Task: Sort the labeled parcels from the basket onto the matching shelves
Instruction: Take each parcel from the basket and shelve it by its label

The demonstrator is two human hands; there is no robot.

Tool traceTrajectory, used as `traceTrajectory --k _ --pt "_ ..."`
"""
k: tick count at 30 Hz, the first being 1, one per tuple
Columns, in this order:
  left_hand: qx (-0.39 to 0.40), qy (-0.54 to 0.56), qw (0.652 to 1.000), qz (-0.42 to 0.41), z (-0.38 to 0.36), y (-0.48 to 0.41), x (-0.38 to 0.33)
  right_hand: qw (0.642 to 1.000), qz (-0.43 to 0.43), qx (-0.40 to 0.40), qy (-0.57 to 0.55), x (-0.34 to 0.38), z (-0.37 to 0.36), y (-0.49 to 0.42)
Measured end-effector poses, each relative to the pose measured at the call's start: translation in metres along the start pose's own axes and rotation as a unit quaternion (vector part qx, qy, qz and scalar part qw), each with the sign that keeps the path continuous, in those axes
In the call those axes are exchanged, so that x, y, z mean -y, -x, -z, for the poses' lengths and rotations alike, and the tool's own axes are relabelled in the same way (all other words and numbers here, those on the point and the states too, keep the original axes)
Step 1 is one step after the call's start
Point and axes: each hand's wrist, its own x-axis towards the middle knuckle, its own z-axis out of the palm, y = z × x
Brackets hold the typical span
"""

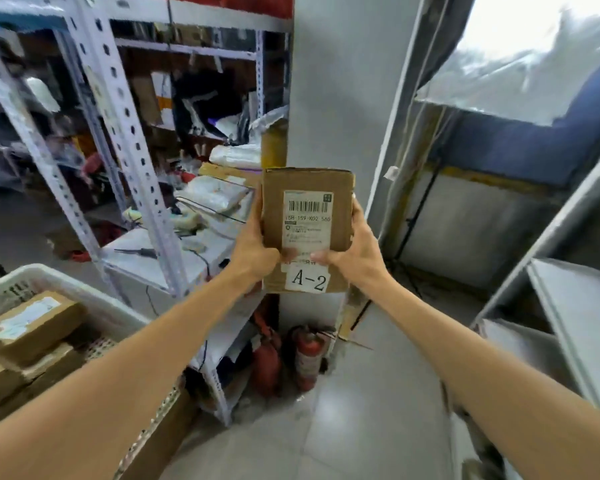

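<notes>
Out in front of the grey pillar [326,98], away from the white plastic basket [49,271]: flat brown cardboard parcel marked A-2 [307,233], clamped at its side edges by left hand [257,244] and right hand [352,247], fingers curled round. Could get misfiled tbh, no shelf tags readable from here.

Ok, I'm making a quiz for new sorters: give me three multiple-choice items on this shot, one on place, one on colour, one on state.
1. In view, the white basket sits: A lower left; B upper right; C centre.
2. The fire extinguishers are: A green; B red; C yellow.
3. The A-2 parcel is: A shelved; B in the basket; C held.
Answers: 1 A, its rim fills that corner. 2 B, red bodies on the floor. 3 C, left hand and right hand grip its sides.
</notes>
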Motion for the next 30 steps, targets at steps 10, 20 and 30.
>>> traceTrajectory --k 10,20,30 --pt "0.291 0.042 0.954 -0.061 -0.157 -0.087 -0.037 0.942 -0.142 -0.283 0.110 -0.033 0.114 0.017" --pt "0.541 0.103 0.832 -0.060 -0.288 -0.072 -0.044 0.836 -0.222 -0.480 0.150 -0.058 0.171 0.090" --pt "0.608 0.044 0.790 -0.055 -0.416 -0.071 -0.050 0.777 -0.261 -0.563 0.105 -0.134 0.245 0.110"
